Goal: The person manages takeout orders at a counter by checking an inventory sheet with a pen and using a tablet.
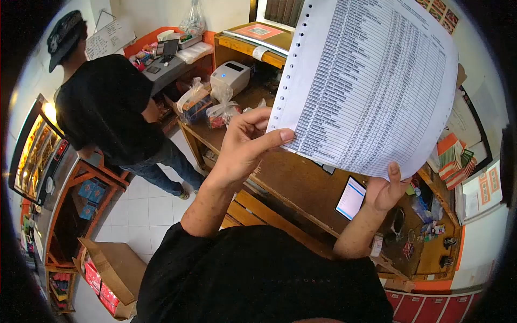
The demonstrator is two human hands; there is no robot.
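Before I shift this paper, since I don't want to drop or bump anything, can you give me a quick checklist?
1. Left hand gripping the printed paper: ok, it pinches the lower end of the punched edge.
2. Right hand supporting it: ok, it holds the lower edge.
3. Desk below clear: not ok, a lit-screen device lies near the right hand.
4. Other person away from the paper: ok, standing apart, turned away.
5. Number of sheets held: cannot tell.

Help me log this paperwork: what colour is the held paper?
The paper is white with dark print; best view: head.
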